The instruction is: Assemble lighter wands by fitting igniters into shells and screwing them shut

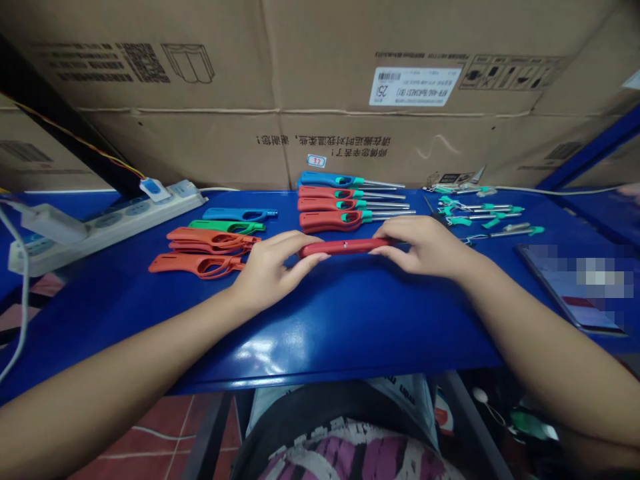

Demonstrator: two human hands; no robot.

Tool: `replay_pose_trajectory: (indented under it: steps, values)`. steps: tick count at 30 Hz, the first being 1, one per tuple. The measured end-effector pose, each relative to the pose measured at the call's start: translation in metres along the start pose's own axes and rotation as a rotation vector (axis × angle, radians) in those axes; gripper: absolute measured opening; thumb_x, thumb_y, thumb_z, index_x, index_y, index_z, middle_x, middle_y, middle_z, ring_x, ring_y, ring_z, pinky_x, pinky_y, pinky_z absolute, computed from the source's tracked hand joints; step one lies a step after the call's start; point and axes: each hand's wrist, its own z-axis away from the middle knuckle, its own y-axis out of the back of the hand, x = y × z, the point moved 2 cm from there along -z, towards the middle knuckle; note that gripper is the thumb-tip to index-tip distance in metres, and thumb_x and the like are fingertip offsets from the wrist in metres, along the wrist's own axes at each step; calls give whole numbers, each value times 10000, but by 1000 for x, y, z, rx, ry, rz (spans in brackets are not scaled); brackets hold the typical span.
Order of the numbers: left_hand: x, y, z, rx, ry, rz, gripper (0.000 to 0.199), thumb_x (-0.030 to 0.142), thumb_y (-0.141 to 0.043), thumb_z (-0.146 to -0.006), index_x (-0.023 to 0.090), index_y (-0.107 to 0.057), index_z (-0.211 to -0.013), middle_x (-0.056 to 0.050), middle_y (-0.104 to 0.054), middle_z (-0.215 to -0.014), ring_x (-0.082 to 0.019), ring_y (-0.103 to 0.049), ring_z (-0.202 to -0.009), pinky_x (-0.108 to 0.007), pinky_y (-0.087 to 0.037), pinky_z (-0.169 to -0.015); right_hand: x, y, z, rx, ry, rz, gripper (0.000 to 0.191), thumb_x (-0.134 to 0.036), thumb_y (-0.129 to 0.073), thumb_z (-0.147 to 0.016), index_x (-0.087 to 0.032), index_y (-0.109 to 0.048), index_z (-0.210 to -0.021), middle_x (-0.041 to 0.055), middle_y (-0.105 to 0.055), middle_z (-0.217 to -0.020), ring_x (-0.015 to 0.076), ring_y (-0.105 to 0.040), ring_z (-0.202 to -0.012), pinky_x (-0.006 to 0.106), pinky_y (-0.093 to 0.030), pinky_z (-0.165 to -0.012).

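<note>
Between my two hands is a red lighter handle [345, 247], held level above the blue table and seen along its narrow edge. My left hand [273, 270] pinches its left end between thumb and fingers. At the other end, my right hand [420, 245] grips it the same way, covering that tip. Left of my left hand lie loose lighter casings: orange ones [195, 265], a green one [227, 227] and a blue one [240, 214]. Just behind the held handle, several long-nosed lighters [330, 220] with metal tubes lie in a row, red and blue.
Metal tubes with green parts [493, 217] are scattered at the back right. A phone-like device [570, 290] lies at the right. A white power strip [110, 230] with plugs and cables runs along the left. Cardboard [330, 87] walls the back of the blue table [350, 333].
</note>
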Motion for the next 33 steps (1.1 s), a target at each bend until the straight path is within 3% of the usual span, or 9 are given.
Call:
replay_pose_trajectory:
  steps: [3,6,11,14,18,25,30,33]
  values:
    - [0,0,0,0,31,-21,286,315,-664,-966,143,-679,-1194,-87,-759,-1093,-172,-721,-907,-257,-559,-849,-5,-3,-1,-44,-48,-2,311,-389,-466,-1020,-185,-626,-849,46,-665,-759,180,-589,-693,297,-386,-646]
    - [0,-2,1,-91,-46,-49,466,380,-716,-926,178,-608,-1332,-106,-713,-1187,-198,-706,-981,-301,-568,-892,-7,-5,-2,-92,-118,4,387,-381,-371,-1048,-195,-543,-756,24,-594,-680,160,-522,-624,290,-318,-597]
    - [0,-2,2,-151,-149,-98,349,386,-650,-974,165,-668,-1243,-85,-746,-1044,-182,-730,-913,-277,-577,-851,-10,-7,-3,-157,-126,-94,443,-391,-313,-1070,-201,-485,-709,14,-563,-668,146,-486,-603,291,-325,-604]
    - [1,-2,3,-151,-174,-108,324,409,-636,-978,143,-707,-1149,-72,-782,-958,-180,-747,-812,-258,-570,-777,-17,-9,-4,-172,-61,-222,438,-422,-327,-1078,-187,-592,-820,31,-641,-768,151,-566,-683,287,-401,-667]
    - [3,-5,5,-178,-177,-62,302,415,-631,-981,148,-734,-1079,-61,-798,-920,-174,-752,-746,-236,-545,-705,-31,-16,-4,-145,22,-279,308,-405,-487,-1033,-185,-655,-1168,92,-704,-1120,199,-658,-969,306,-479,-812]
    - [1,-9,9,-211,-169,-101,320,439,-573,-1013,176,-755,-1018,-35,-790,-822,-141,-717,-637,-215,-493,-606,-39,-29,-4,-4,59,-296,238,-276,-500,-1021,-183,-705,-1097,70,-733,-1020,184,-682,-902,304,-507,-801]
    - [-4,-6,5,-230,-158,-149,362,462,-540,-1024,171,-756,-1007,-24,-763,-754,-138,-682,-593,-224,-457,-578,-26,-24,-7,-89,7,-301,257,-343,-549,-1014,-188,-717,-1130,78,-739,-1087,199,-692,-972,308,-515,-847]
    - [-10,-3,3,-250,-118,-155,398,481,-525,-1025,153,-751,-1007,-34,-764,-779,-150,-689,-619,-233,-459,-593,-15,-18,-6,-133,5,-272,248,-301,-554,-1002,-161,-707,-1139,97,-741,-1082,209,-691,-958,319,-519,-843]
